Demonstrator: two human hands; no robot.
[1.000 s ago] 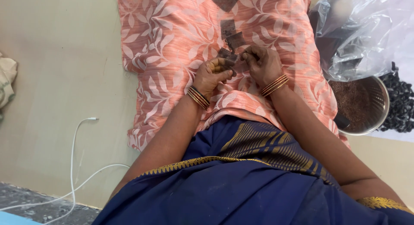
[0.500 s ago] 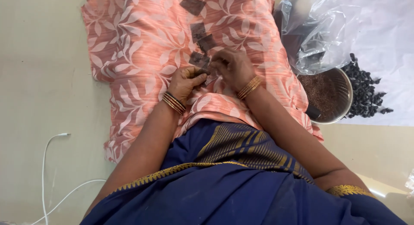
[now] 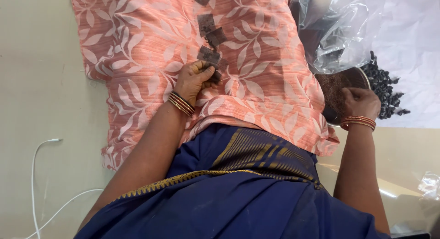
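Left hand (image 3: pixel 195 78) fingers curled, pinching dark piece (image 3: pixel 214 75) on cloth (image 3: pixel 137 51). Right hand (image 3: pixel 360 101) at bowl (image 3: pixel 337 85) rim; grip unclear, possibly loose.

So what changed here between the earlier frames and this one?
The right hand left the dark pieces on the peach leaf-print cloth and moved out to the right, now resting at the rim of the metal bowl. The left hand stayed at the pieces, fingers curled on them. Cloth and bowl unchanged.
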